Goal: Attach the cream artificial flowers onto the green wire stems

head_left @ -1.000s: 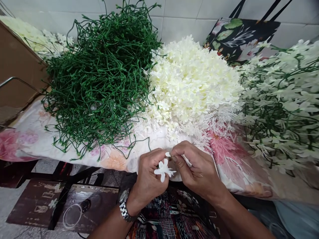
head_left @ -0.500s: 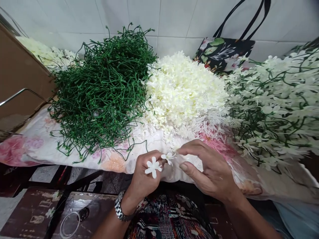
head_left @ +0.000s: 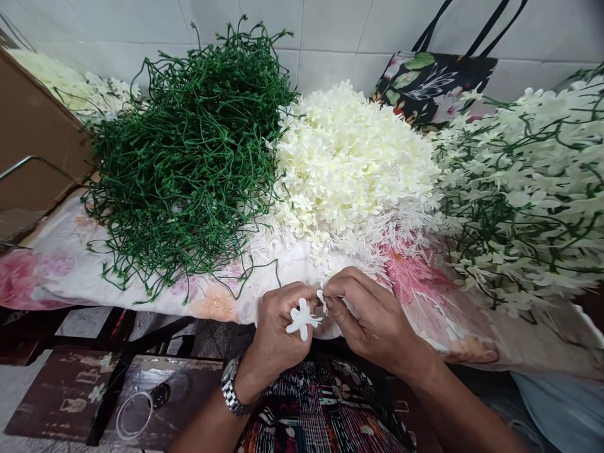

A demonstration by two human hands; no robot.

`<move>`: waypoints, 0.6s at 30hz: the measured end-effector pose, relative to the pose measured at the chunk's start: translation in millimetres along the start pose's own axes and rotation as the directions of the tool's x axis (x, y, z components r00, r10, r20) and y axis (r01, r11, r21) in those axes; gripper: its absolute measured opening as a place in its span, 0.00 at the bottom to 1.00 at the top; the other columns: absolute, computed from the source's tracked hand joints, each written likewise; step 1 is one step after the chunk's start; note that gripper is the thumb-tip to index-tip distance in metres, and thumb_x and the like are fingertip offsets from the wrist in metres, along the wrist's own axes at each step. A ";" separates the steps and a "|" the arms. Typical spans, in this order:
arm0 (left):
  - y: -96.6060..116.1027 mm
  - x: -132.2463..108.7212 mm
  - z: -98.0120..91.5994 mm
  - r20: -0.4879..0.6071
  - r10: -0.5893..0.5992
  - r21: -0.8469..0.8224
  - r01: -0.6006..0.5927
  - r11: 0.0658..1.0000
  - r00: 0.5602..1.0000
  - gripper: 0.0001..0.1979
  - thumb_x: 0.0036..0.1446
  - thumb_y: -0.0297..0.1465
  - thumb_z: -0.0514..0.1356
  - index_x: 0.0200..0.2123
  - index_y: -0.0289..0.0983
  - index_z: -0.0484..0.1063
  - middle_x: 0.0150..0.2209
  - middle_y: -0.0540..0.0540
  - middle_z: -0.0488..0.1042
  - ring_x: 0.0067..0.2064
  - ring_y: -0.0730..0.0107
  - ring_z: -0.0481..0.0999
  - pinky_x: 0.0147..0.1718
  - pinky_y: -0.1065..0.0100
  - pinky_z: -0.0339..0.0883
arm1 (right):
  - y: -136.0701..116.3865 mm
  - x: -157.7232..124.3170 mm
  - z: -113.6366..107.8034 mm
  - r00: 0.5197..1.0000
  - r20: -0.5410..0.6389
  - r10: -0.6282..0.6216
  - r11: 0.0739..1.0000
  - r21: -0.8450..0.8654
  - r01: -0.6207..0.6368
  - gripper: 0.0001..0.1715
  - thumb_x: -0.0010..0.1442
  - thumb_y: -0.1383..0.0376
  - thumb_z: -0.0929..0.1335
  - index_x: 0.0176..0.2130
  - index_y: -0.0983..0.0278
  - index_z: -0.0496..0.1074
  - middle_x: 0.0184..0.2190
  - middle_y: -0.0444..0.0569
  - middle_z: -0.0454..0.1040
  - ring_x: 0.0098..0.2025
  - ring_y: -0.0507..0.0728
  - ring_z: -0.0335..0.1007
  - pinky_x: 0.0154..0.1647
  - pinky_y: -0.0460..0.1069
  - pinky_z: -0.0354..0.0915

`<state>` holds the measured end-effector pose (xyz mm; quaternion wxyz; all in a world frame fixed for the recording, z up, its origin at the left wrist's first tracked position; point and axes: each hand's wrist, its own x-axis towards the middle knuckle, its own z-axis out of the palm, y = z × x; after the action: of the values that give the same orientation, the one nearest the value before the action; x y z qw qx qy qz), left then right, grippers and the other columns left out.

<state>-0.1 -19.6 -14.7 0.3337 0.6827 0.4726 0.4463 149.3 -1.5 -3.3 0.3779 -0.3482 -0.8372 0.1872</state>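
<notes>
Head view: our left hand (head_left: 278, 327) is closed on a white flower (head_left: 302, 319). The flower sits between the fingers with its petals turned up to us. Our right hand (head_left: 372, 321) pinches a small white bit (head_left: 321, 294) with thumb and forefinger. The bit is just above the flower, and the fingertips of both hands meet there. Whether the bit already touches the flower we cannot tell, because the fingers hide this place. Both pieces are over the near edge of the desk (head_left: 221, 308), above our lap.

We judge that the step in hand is to bring the bit and the flower together. A next move calls for a steady pinch and a good aim at the middle of the flower, because both pieces are small and light.

A cloth (head_left: 56, 270) with a flower print covers the desk. On it lie, from left to right:
- a heap of green stems (head_left: 189, 157);
- a heap of cream flowers (head_left: 353, 163), with white sprigs (head_left: 401, 233) at its near side;
- stems with flowers on them (head_left: 528, 189).

Behind stands a white tiled wall (head_left: 330, 31), and a dark bag (head_left: 434, 82) leans on it. A brown box (head_left: 33, 145) is at the far left. A watch (head_left: 231, 390) is on our left wrist.
</notes>
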 end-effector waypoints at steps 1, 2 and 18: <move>-0.4 -0.1 0.5 -0.002 -0.009 0.006 0.009 1.000 1.000 0.11 0.46 0.20 0.51 0.18 0.37 0.54 0.17 0.54 0.56 0.20 0.77 0.55 0.20 0.73 0.49 | 0.5 -0.1 1.4 1.000 -0.004 0.001 1.000 -0.004 -0.001 0.08 0.59 0.75 0.59 0.33 0.65 0.64 0.27 0.47 0.64 0.30 0.51 0.62 0.29 0.47 0.63; -0.7 -0.1 0.9 -0.005 -0.018 0.011 0.018 1.000 1.000 0.11 0.46 0.21 0.51 0.18 0.38 0.54 0.17 0.54 0.55 0.20 0.77 0.54 0.20 0.73 0.49 | 0.9 -0.3 2.8 1.000 -0.007 0.000 1.000 -0.008 0.000 0.08 0.59 0.75 0.59 0.33 0.65 0.63 0.27 0.47 0.64 0.30 0.51 0.62 0.29 0.47 0.63; 15.8 6.5 -16.2 -0.082 -0.072 -0.021 0.070 0.997 0.994 0.13 0.54 0.26 0.52 0.17 0.36 0.64 0.16 0.52 0.62 0.19 0.77 0.60 0.17 0.73 0.51 | 11.6 -11.8 -33.9 0.985 -0.142 0.095 0.995 -0.008 -0.097 0.12 0.57 0.74 0.64 0.41 0.62 0.66 0.32 0.47 0.69 0.33 0.52 0.66 0.31 0.47 0.64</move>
<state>-8.5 -18.2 7.2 0.3357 0.6435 0.5059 0.4661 185.8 -0.3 5.9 0.4239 -0.4035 -0.7920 0.1738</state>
